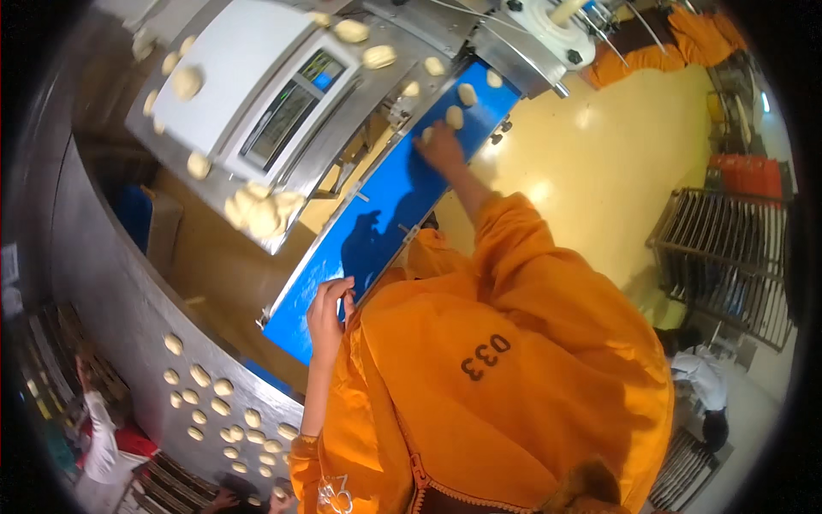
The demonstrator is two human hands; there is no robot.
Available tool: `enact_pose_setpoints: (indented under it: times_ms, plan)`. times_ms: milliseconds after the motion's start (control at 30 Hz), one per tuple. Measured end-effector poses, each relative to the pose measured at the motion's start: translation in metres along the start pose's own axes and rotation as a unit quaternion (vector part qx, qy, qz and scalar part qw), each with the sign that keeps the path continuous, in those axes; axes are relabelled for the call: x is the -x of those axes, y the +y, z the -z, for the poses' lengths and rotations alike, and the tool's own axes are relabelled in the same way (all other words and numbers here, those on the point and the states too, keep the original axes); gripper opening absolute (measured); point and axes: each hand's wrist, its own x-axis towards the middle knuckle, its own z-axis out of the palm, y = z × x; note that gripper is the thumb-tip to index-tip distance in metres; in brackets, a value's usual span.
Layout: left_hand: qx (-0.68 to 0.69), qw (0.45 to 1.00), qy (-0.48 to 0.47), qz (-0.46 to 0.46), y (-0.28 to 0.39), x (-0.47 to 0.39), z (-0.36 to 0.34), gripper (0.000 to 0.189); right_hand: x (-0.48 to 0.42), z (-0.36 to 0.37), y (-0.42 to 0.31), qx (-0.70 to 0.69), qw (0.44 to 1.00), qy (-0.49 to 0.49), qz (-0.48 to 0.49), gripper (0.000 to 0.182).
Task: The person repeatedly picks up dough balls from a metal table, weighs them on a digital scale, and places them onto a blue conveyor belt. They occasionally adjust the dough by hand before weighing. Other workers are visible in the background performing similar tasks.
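A blue conveyor belt (392, 186) runs diagonally before me. My right hand (444, 153) reaches over its far half, fingers bent around a small pale dough piece (428, 134). Just beyond the fingertips lies another dough piece (454, 117), with an oval one (467, 94) and a smaller one (494, 78) farther up the belt. My left hand (327, 316) hovers by the belt's near edge, fingers loosely curled and thumb apart, with no object visible in it. Shadows of my arm and hand fall across the belt.
Left of the belt stands a white-topped machine (225, 70) with a screen; dough lumps and a dough heap (263, 209) lie around it. A curved metal table (148, 308) bears several dough pieces. Co-workers (106, 443) stand lower left. Racks (719, 263) stand right.
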Motion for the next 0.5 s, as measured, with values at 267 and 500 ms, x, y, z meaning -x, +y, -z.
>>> enact_pose_setpoints:
  times_ms: [267,500]
  plan:
    - [0.057,0.991,-0.041,0.115,-0.004,-0.194,-0.166,0.027,0.009,0.079,0.079,-0.599,0.769,-0.184,-0.125,0.037]
    - [-0.225,0.959,-0.128,0.112,-0.021,-0.266,-0.339,0.061,-0.069,0.101,0.133,-0.375,0.903,0.096,-0.187,0.052]
